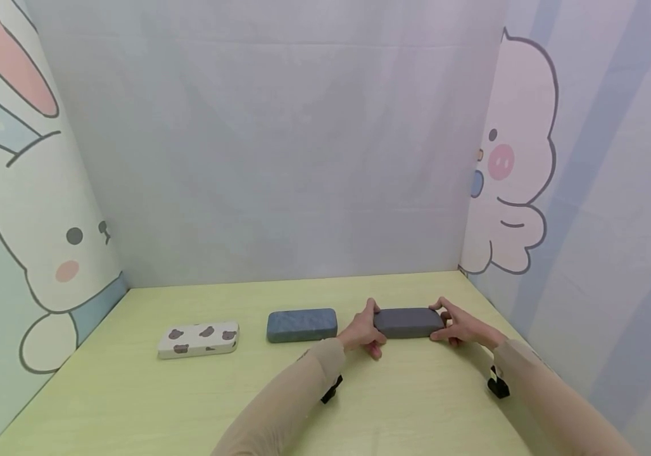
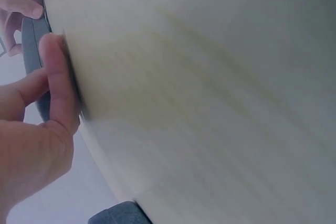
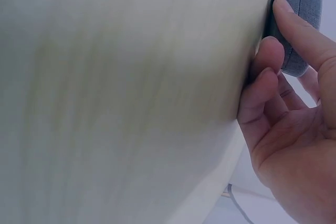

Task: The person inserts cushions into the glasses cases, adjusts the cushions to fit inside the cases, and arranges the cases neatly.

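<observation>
A dark grey glasses case (image 1: 408, 323) lies lengthwise across the right part of the table, held between both hands. My left hand (image 1: 364, 330) grips its left end, with thumb at the front edge and a finger at the back. At the right end, my right hand (image 1: 462, 324) pinches the case the same way. The right wrist view shows the grey fabric case (image 3: 302, 3) with a seam along its side and the right thumb (image 3: 294, 22) against it. In the left wrist view, the left fingers (image 2: 60, 87) lie along the case near the tabletop.
Left of the held case lies a blue glasses case (image 1: 301, 325). Farther left is a white case (image 1: 200, 339) with brown bear shapes. The pale yellow table (image 1: 132, 405) meets a plain curtain (image 1: 280, 158) behind and cartoon-printed sheets on both sides.
</observation>
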`<state>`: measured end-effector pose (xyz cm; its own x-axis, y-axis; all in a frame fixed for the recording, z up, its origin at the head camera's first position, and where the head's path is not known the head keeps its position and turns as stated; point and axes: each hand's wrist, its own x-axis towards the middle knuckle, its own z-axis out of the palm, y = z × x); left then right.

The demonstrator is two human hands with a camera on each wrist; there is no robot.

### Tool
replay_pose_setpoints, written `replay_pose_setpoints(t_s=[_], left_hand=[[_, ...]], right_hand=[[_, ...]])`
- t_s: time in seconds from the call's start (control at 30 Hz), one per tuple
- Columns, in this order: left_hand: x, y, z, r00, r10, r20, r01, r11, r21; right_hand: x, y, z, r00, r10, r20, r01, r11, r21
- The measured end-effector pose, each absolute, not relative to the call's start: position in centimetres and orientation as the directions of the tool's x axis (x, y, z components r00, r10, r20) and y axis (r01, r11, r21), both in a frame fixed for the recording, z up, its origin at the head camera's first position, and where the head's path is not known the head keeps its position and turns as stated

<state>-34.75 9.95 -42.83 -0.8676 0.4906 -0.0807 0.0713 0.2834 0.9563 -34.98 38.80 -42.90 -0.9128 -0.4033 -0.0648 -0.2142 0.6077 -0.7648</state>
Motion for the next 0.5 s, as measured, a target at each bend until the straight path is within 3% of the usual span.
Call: replay_pose_setpoints(t_s=[0.5], left_hand=[[-34.37, 10.12, -42.97, -0.886, 0.461, -0.048, 0.129, 0.345, 0.93]], right_hand=[[-34.75, 38.46, -42.74, -0.917, -0.394, -0.058, -0.233, 0.65, -0.723]])
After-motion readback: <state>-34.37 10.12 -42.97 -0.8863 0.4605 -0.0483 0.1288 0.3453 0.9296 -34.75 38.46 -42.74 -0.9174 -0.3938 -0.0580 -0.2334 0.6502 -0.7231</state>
